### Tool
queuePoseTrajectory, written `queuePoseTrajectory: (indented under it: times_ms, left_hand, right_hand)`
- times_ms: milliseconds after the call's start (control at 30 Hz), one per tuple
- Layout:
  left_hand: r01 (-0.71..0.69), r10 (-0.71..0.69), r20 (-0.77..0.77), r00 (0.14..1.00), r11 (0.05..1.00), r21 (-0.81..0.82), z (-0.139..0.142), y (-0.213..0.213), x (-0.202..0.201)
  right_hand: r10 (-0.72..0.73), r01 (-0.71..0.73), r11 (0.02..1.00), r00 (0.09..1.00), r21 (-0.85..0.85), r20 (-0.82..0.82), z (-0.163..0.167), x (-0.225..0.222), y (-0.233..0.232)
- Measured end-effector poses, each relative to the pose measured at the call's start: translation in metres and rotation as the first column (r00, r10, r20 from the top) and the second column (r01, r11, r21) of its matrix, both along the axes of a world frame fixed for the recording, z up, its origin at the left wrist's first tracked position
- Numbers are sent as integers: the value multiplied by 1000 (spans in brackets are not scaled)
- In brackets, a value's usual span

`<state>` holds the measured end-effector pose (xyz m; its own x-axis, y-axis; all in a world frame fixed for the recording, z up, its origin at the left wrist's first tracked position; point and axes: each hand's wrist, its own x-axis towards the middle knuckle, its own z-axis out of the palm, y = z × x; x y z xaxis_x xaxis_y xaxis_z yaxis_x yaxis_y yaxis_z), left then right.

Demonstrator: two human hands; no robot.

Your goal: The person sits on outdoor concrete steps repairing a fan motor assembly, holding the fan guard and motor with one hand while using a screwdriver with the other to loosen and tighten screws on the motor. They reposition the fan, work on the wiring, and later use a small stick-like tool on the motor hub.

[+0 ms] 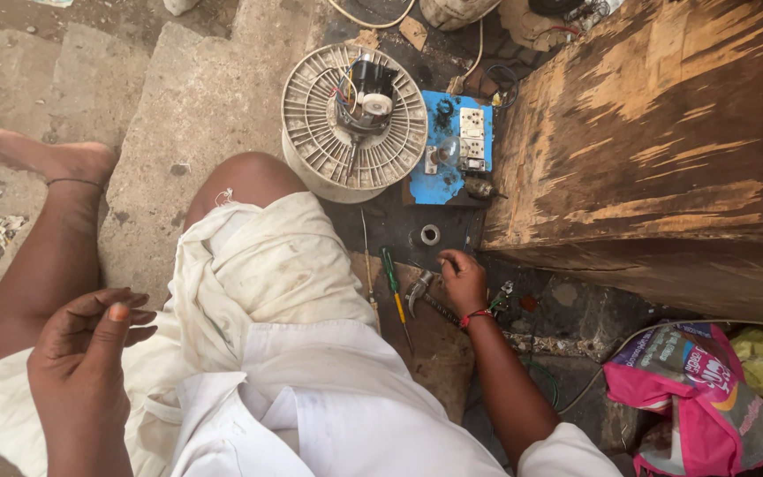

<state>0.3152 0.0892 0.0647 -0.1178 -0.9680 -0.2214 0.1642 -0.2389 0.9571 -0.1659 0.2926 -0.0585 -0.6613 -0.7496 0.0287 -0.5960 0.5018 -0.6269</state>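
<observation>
Down on the ground, the right hand (463, 281) rests with curled fingers touching a hammer (419, 290), beside a green screwdriver (392, 281). The left hand (86, 349) hovers empty, fingers loosely bent, well apart from the round fan housing (328, 141).

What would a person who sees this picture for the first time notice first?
Most likely the round white fan grille with its bare motor and coloured wires, lying on the ground beyond the person's knee. Right beside it lies a blue switch board, against a big worn wooden block. Nearer, the right hand reaches down among small tools, next to a green-handled screwdriver, while the left hand is raised and empty.
</observation>
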Motion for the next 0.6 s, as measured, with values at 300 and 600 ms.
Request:
queuePoseTrajectory:
  times_ms: [300, 600]
  left_hand:
    - [-31, 31, 3, 1000, 999, -13, 2, 0, 6]
    - [-50, 50, -6, 999, 999, 18, -4, -5, 5]
  right_hand:
    - [214, -204, 950, 977, 236, -15, 8, 67, 10]
    - [261, -200, 761, 965, 617, -9, 4, 110, -32]
